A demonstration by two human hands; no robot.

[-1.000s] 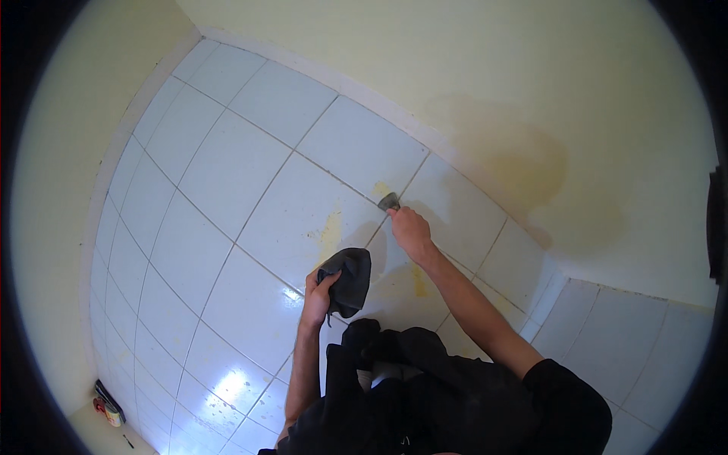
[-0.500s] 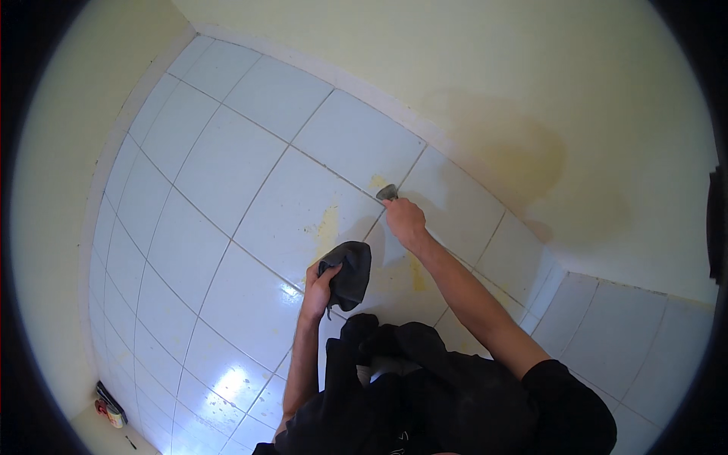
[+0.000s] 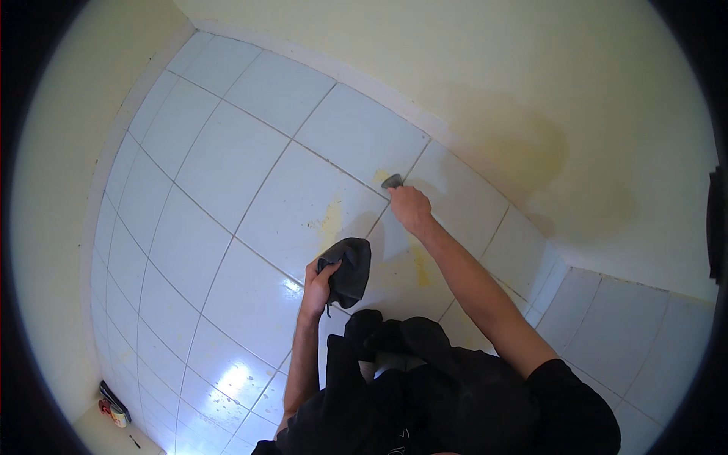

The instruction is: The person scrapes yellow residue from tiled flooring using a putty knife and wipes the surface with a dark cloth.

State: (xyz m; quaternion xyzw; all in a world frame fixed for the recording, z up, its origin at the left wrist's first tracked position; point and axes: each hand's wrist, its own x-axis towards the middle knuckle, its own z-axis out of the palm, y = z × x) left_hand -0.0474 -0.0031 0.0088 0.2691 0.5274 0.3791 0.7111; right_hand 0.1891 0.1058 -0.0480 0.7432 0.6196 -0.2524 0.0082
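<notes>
Head view | right hand (image 3: 410,209) clamped on small scraper (image 3: 392,181) at tile joint (image 3: 379,214); keep blade flat (likely avoids gouging) | left hand (image 3: 319,277) gripping dark cloth (image 3: 350,269); wipe yellow stains (image 3: 331,224) after

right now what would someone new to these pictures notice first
The eye goes first to the right hand reaching out over the white tiled floor, pressing a small grey tool where the tile lines meet near the wall. Yellow stains mark the tiles around it, and a big yellowish patch spreads up the wall behind. Nearer the body, the left hand grips a dark cloth.
</notes>
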